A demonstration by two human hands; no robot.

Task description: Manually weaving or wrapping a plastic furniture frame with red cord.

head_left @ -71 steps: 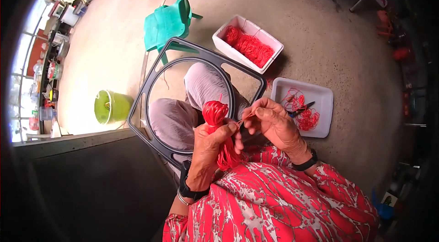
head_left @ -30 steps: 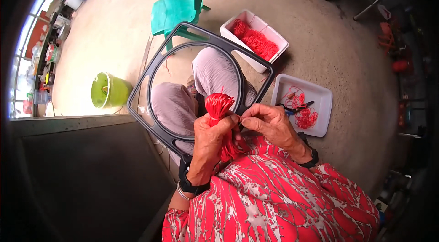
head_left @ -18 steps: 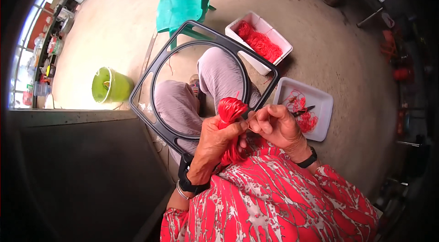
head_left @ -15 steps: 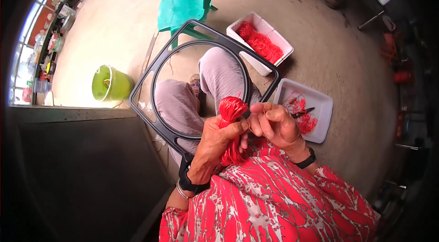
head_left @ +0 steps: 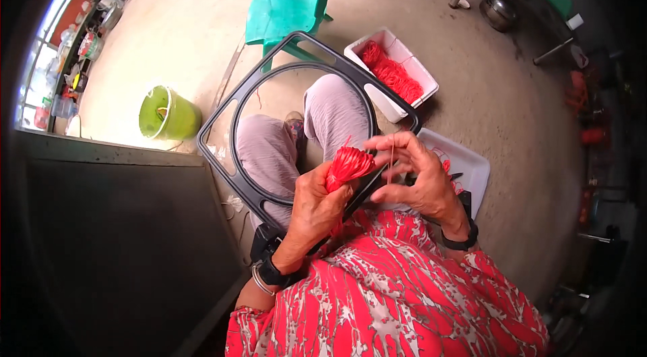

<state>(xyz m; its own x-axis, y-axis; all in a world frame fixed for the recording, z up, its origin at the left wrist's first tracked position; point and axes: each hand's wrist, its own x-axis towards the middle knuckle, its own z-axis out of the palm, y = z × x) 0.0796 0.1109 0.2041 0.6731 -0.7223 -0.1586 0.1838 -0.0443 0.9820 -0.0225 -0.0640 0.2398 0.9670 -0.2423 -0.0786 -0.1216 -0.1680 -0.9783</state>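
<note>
My left hand [head_left: 315, 198] is closed around a red tassel-like bundle of cord [head_left: 352, 167], its rounded, looped top standing out above the fist. Most of the bundle's lower part is hidden by the hand and the patterned red clothing. Just right of the bundle, my right hand [head_left: 421, 178] has its thumb and fingers apart, slightly blurred. A thin red strand [head_left: 392, 158] runs across the gap by those fingers; whether they grip it is unclear.
Around my knees lies a black frame with a round opening [head_left: 232, 97]. Ahead stand a white tub of red cord [head_left: 435, 80] and a green chair [head_left: 283, 16]. A white tray [head_left: 480, 171] with cord scraps and dark-handled scissors is at right, a green bucket [head_left: 185, 117] at left.
My right hand has opened from a pinch and lifted slightly, its fingers now spread. The bundle's looped top has tilted to the right in my left hand. The whole view has shifted a little.
</note>
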